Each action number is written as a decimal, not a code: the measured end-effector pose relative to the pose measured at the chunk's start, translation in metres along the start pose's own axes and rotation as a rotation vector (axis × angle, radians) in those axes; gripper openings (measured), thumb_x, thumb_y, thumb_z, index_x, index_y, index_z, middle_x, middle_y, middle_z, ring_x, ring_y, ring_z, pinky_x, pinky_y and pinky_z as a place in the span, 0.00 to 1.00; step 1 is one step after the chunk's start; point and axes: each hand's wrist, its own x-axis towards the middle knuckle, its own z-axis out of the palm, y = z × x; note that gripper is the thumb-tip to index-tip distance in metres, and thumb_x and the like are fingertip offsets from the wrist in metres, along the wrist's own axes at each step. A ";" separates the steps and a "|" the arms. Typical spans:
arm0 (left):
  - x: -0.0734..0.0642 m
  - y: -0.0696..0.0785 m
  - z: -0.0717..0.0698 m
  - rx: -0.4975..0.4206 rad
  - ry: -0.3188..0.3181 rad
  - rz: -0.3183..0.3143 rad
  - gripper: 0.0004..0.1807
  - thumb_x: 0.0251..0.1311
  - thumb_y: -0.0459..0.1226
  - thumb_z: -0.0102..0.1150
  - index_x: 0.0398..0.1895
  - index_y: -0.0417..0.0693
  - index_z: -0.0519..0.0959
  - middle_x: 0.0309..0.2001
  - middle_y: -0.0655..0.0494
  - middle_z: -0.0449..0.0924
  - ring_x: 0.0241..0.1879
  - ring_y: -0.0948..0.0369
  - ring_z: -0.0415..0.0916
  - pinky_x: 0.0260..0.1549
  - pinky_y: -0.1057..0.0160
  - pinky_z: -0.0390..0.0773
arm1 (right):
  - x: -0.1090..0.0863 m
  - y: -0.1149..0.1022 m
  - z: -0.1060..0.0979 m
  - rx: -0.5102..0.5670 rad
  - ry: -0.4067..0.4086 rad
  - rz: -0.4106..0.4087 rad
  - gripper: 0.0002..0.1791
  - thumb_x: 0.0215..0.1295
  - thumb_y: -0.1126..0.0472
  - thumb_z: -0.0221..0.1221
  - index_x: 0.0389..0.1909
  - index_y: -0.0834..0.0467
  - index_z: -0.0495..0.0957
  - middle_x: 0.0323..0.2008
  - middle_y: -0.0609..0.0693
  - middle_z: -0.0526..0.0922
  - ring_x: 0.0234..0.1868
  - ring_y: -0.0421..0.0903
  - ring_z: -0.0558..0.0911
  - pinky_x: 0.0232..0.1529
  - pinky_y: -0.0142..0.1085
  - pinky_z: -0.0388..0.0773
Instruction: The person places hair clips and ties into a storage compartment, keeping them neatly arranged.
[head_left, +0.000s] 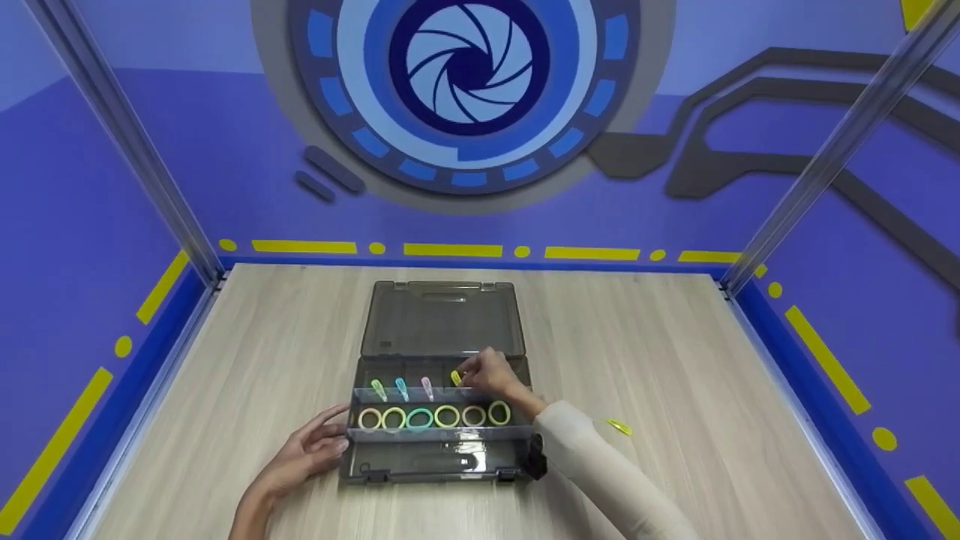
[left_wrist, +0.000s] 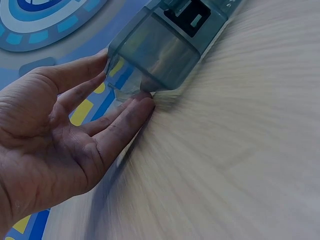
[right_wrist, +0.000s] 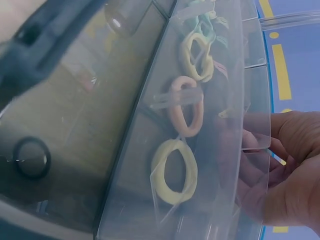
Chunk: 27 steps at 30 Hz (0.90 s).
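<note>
A smoky translucent storage box (head_left: 435, 474) stands with its lid (head_left: 442, 319) laid back. In its middle row lie several pastel hair ties (head_left: 420, 418). A green snap hair clip (head_left: 379, 389), a blue one (head_left: 401, 388) and a pink one (head_left: 427, 387) stand in a line behind them. My right hand (head_left: 491, 373) pinches a yellow snap hair clip (head_left: 456, 378) at the right of that line; in the right wrist view, its fingertips are partly hidden behind the clear wall. My left hand (left_wrist: 75, 125) rests its extended fingers against the box's left side.
Another yellow hair clip (head_left: 619, 427) lies on the wooden table (head_left: 645, 352), right of the box. Clear dividers (right_wrist: 240, 165) stand between the box's rows. A dark object (head_left: 537, 456) is at the box's front right corner. Printed panels (head_left: 480, 217) enclose the table.
</note>
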 end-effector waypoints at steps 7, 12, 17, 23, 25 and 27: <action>-0.001 0.000 0.000 -0.005 -0.007 0.000 0.40 0.72 0.39 0.59 0.81 0.44 0.53 0.69 0.33 0.66 0.59 0.59 0.76 0.60 0.55 0.81 | 0.001 0.000 0.004 -0.021 0.015 0.016 0.10 0.51 0.77 0.66 0.36 0.71 0.88 0.34 0.62 0.90 0.27 0.38 0.78 0.37 0.35 0.84; 0.000 0.000 0.000 -0.012 -0.003 0.000 0.40 0.72 0.40 0.60 0.81 0.43 0.52 0.68 0.34 0.67 0.59 0.60 0.77 0.59 0.56 0.82 | 0.004 0.000 0.007 -0.044 0.014 0.049 0.10 0.50 0.75 0.68 0.36 0.68 0.89 0.34 0.60 0.91 0.32 0.42 0.84 0.45 0.43 0.86; 0.000 -0.002 0.001 -0.010 -0.016 0.014 0.40 0.72 0.39 0.59 0.81 0.42 0.52 0.68 0.34 0.67 0.59 0.59 0.76 0.59 0.56 0.81 | 0.001 0.001 0.007 -0.061 0.019 0.081 0.09 0.51 0.73 0.69 0.35 0.67 0.90 0.33 0.58 0.91 0.33 0.45 0.87 0.44 0.42 0.86; 0.000 -0.002 0.000 -0.015 -0.023 0.010 0.40 0.73 0.40 0.58 0.82 0.45 0.52 0.69 0.34 0.67 0.61 0.57 0.75 0.61 0.53 0.80 | -0.001 0.002 0.003 -0.044 0.005 0.043 0.09 0.53 0.75 0.67 0.36 0.67 0.89 0.33 0.60 0.91 0.27 0.39 0.81 0.35 0.33 0.82; -0.001 -0.002 0.000 -0.014 -0.020 0.003 0.40 0.73 0.40 0.59 0.82 0.45 0.52 0.69 0.34 0.66 0.60 0.58 0.75 0.61 0.53 0.80 | -0.001 0.002 0.000 -0.028 -0.008 0.031 0.10 0.53 0.76 0.64 0.37 0.68 0.89 0.33 0.61 0.90 0.25 0.37 0.78 0.29 0.28 0.76; -0.001 -0.002 0.000 -0.013 -0.012 -0.003 0.40 0.73 0.40 0.59 0.82 0.46 0.52 0.69 0.34 0.66 0.60 0.58 0.75 0.61 0.53 0.80 | -0.002 0.002 -0.003 -0.015 -0.021 0.025 0.12 0.54 0.77 0.62 0.38 0.68 0.89 0.33 0.61 0.90 0.23 0.36 0.75 0.26 0.25 0.70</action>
